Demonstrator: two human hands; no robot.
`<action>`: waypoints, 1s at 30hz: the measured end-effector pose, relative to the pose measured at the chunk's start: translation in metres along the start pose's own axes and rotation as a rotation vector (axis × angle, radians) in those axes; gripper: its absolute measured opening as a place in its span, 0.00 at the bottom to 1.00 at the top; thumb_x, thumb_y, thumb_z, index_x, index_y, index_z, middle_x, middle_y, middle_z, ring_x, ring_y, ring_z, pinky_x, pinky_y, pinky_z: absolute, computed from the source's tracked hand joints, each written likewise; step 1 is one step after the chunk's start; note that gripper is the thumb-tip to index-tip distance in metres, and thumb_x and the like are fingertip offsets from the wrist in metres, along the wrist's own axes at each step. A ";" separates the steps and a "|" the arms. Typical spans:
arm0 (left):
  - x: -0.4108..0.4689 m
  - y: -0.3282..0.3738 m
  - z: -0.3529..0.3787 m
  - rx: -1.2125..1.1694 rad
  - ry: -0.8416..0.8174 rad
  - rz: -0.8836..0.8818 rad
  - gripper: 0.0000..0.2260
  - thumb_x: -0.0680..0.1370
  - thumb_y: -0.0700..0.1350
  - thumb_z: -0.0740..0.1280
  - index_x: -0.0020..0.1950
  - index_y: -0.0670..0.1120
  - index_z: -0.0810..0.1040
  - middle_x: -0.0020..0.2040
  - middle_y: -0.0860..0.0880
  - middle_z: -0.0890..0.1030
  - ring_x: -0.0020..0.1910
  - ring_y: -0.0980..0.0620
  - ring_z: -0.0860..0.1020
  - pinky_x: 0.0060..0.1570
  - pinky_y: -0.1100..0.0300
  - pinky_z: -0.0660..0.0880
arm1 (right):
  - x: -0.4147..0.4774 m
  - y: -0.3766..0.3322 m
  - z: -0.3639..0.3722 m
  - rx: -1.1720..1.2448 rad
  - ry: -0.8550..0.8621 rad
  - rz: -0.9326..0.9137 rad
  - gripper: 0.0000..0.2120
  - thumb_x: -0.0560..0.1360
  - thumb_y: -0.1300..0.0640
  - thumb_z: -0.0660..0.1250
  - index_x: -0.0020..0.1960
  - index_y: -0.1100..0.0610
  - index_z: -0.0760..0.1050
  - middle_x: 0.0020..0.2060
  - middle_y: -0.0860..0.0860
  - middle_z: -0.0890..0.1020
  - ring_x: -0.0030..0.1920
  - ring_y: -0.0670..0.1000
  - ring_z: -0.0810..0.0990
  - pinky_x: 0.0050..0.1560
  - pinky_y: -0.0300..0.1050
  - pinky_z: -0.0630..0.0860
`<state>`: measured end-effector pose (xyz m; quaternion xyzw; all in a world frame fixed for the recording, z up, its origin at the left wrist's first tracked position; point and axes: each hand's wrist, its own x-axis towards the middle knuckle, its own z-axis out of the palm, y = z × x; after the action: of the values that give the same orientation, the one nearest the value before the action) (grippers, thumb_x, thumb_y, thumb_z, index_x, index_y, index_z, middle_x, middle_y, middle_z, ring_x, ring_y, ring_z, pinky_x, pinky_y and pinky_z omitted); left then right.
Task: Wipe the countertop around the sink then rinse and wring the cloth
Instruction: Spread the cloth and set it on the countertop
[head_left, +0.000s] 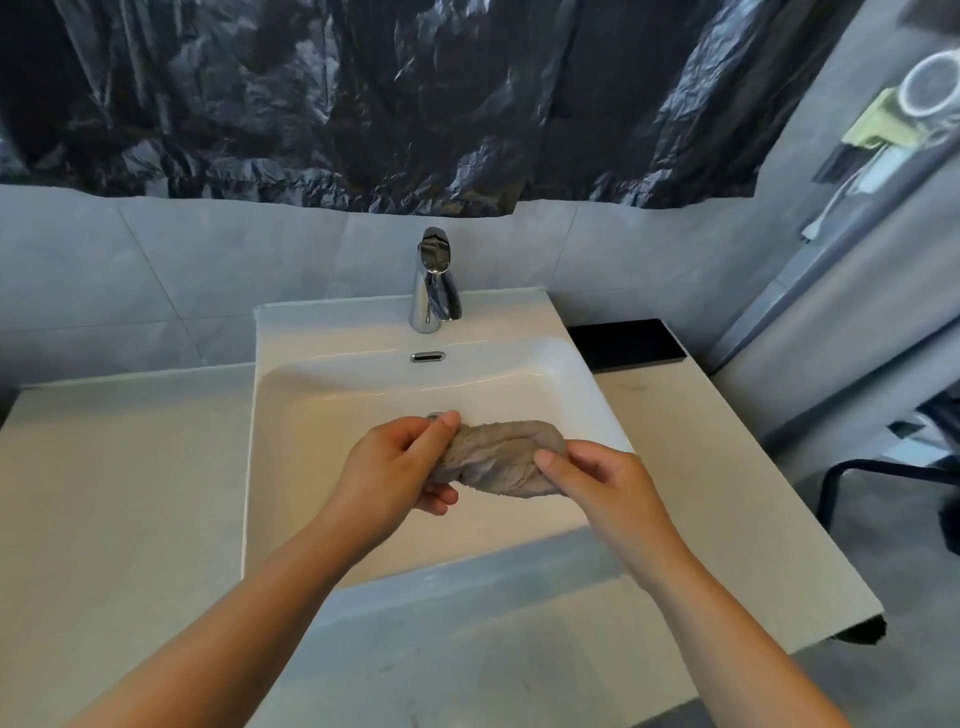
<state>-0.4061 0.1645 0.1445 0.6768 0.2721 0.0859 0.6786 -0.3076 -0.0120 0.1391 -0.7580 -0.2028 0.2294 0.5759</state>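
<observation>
A grey-brown cloth (498, 457), bunched and twisted into a roll, hangs over the basin of the white sink (322, 395). My left hand (395, 467) grips its left end, thumb on top. My right hand (597, 483) grips its right end, thumb pressed into the fabric. The chrome faucet (434, 283) stands at the back of the sink; no water is seen running from it. Pale countertop (119, 493) spreads on both sides of the basin. The cloth and my left thumb cover most of the drain.
A black tray (628, 343) lies on the counter at the back right. Dark plastic sheeting (363, 93) covers the wall above the grey tiles. A black chair frame (883, 478) stands past the counter's right edge.
</observation>
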 end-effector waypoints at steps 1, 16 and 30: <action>0.000 0.001 0.002 0.003 -0.024 -0.015 0.17 0.78 0.54 0.63 0.43 0.41 0.80 0.30 0.47 0.80 0.29 0.49 0.80 0.32 0.57 0.79 | 0.000 0.000 -0.003 -0.008 0.020 -0.078 0.06 0.75 0.59 0.68 0.45 0.56 0.84 0.41 0.51 0.86 0.46 0.47 0.83 0.49 0.40 0.78; 0.065 0.003 0.105 0.434 -0.166 0.253 0.19 0.68 0.65 0.63 0.38 0.50 0.81 0.39 0.54 0.77 0.41 0.55 0.78 0.45 0.52 0.77 | 0.074 0.037 -0.119 0.365 -0.050 0.078 0.15 0.74 0.67 0.67 0.60 0.57 0.78 0.53 0.56 0.84 0.55 0.56 0.82 0.56 0.52 0.78; 0.182 0.035 0.282 0.336 -0.192 -0.011 0.16 0.73 0.57 0.68 0.46 0.44 0.80 0.41 0.45 0.82 0.39 0.54 0.79 0.42 0.57 0.76 | 0.178 0.084 -0.297 0.187 -0.082 -0.149 0.25 0.73 0.73 0.66 0.61 0.49 0.76 0.56 0.48 0.82 0.56 0.49 0.81 0.49 0.41 0.79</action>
<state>-0.1085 0.0095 0.1147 0.7843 0.2202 -0.0293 0.5793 0.0135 -0.1633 0.1068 -0.6740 -0.2596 0.2347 0.6506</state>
